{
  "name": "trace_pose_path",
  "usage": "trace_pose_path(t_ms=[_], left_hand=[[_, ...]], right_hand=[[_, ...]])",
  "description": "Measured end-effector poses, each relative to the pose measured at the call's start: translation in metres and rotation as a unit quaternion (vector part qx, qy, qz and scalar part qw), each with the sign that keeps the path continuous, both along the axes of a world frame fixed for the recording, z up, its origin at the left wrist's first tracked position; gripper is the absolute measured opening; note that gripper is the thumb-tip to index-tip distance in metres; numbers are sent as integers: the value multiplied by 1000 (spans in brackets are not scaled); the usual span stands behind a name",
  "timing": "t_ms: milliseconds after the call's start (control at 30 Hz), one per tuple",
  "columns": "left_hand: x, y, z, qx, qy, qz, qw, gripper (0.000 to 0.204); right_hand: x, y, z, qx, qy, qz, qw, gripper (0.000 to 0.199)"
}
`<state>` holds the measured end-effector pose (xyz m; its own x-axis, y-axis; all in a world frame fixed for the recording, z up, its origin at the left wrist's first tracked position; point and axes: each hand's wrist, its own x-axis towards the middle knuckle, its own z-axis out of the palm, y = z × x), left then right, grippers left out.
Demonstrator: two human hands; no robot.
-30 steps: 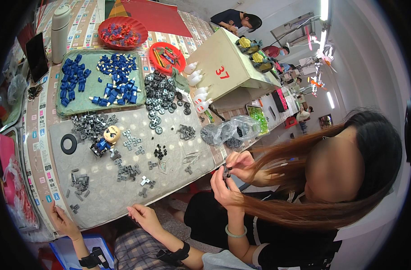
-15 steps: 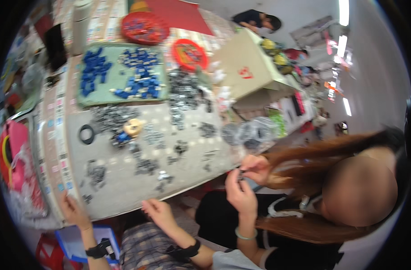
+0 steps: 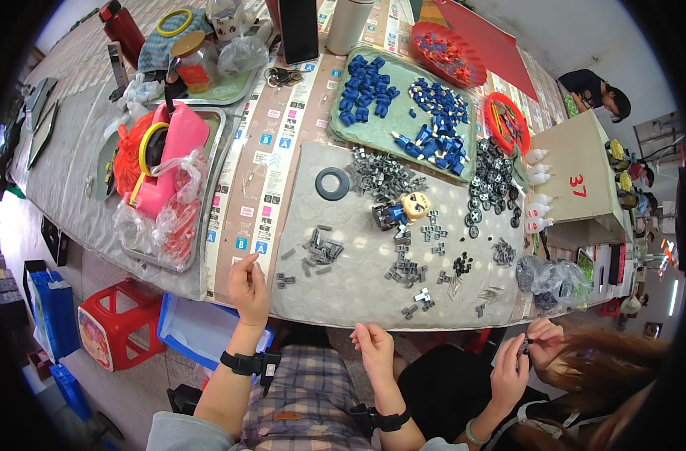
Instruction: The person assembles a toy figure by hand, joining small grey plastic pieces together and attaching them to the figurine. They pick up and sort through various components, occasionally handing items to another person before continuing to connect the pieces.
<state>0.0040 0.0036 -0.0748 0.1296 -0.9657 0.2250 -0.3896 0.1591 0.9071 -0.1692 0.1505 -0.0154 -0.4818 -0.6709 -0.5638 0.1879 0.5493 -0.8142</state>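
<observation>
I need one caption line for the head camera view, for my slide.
Seated person's left hand at the edge of a grey mat strewn with small grey parts, right hand below it; a neighbour's hands assemble a piece.

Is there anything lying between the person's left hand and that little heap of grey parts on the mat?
Nothing visible blocks it. The left hand hovers at the near edge of the grey mat, and the heap of grey parts lies just beyond, with only a few loose grey pieces on the mat between them.

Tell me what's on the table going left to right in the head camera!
Pink tape dispenser → black ring → little doll head → pile of black wheels → white squeeze bottles → cardboard box.
</observation>
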Motion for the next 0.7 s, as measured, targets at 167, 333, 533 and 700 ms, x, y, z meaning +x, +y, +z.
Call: trace_pose_path(t_ms=[167,333,533,700], left_hand=[[-4,-1,7,-2,-12,-4,1000,19],[-4,-2,6,-5,-15,-4,1000,19],[-7,-3,3,-1,3,-9,1000,18],[-2,-3,0,13,7,-24,1000,19]], right_hand=[[4,-1,-6,3,28,25,999,24],[21,-55,0,-84,221,175,956,10],[50,-111,-3,-103,366,265,886,17],[45,-111,-12,-111,364,299,875,16]])
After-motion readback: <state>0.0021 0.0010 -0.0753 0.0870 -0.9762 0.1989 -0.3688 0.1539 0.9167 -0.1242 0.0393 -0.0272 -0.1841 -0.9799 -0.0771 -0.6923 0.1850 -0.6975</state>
